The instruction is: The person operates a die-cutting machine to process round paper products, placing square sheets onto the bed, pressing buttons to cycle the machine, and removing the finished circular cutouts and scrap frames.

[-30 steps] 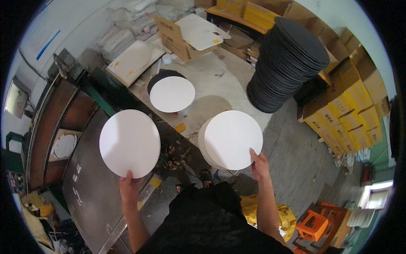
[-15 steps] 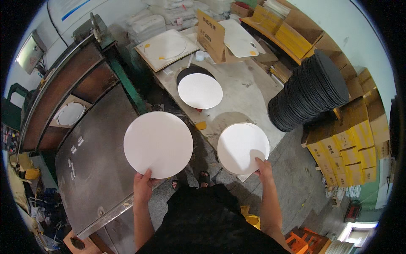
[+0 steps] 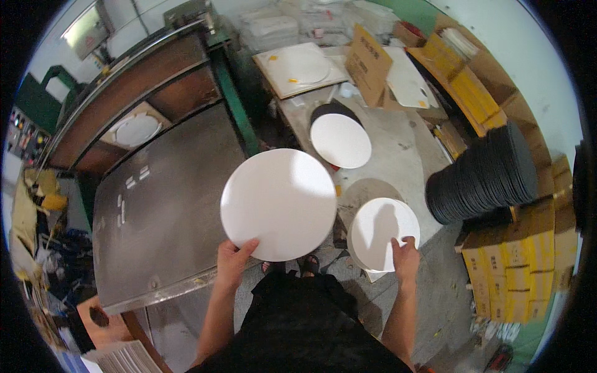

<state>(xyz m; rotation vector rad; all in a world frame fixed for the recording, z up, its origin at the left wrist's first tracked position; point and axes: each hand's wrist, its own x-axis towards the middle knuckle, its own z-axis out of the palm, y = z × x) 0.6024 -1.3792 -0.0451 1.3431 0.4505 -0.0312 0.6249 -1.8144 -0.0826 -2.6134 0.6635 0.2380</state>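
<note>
- Near the middle of the scene, the left hand (image 3: 233, 261) has its grip closed on a large white disc (image 3: 280, 205), thumb on the upper face at the near edge.
- That disc is raised between the dark metal plate (image 3: 174, 186) on the left and the counter (image 3: 410, 140) on the right.
- To the right, the right hand (image 3: 405, 258) is at the near right edge of a white disc stack (image 3: 380, 248), thumb and forefinger spread over the top face; whether this grip is grasping the top disc or released, I cannot tell.
- The stack is at the near end of the counter, its topmost disc slightly offset from those below.
- Farther along the counter, a smaller white disc (image 3: 341, 141) partly covers a black disc (image 3: 333, 110).
- At the counter's right side, a tall black disc stack (image 3: 482, 177) leans in view, with taped cardboard boxes (image 3: 510, 267) nearer on the right.
- At the far end are a square board (image 3: 301, 68) and an upright cardboard flap (image 3: 368, 67).
- Small white strips (image 3: 144, 172) lie on the metal plate.
</note>
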